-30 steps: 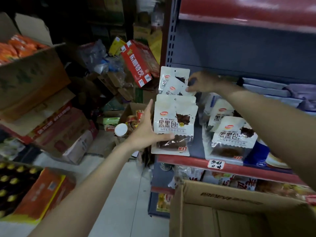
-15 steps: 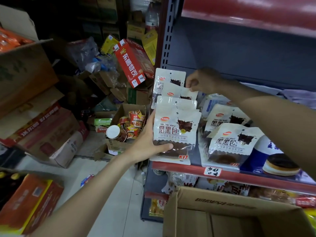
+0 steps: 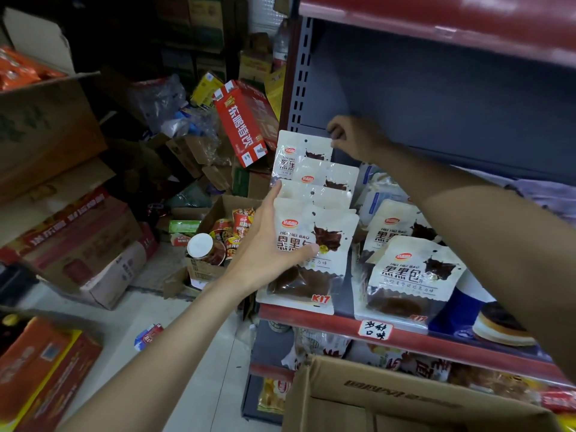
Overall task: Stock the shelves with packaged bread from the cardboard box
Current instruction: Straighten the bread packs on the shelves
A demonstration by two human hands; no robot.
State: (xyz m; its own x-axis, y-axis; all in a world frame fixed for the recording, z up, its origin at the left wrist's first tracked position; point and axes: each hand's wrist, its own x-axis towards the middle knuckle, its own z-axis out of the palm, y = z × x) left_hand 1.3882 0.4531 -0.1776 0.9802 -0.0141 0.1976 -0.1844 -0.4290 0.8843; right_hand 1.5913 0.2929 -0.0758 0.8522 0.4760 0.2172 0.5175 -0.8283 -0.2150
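Note:
A row of white bread packets with brown print stands at the left end of the red-edged shelf (image 3: pixel 336 321). My left hand (image 3: pixel 265 254) grips the front packet (image 3: pixel 311 263) from its left side, thumb across its face. My right hand (image 3: pixel 352 135) pinches the top right corner of the rearmost packet (image 3: pixel 299 151), which stands tallest. Two more packets of the same bread (image 3: pixel 408 272) lean on the shelf to the right. The open cardboard box (image 3: pixel 405 397) sits below, at the bottom of the view; its inside is dark.
A blue cake package (image 3: pixel 486 322) lies right of the bread. The shelf above (image 3: pixel 436 23) is red. Left of the shelving, the floor is crowded with cartons, a red drinks box (image 3: pixel 243 123) and an open box of cup noodles (image 3: pixel 224 238).
The view has moved closer to the shelf. My right hand has lifted the rear packet's corner higher and further back. My left hand's thumb has slid up the front packet's face.

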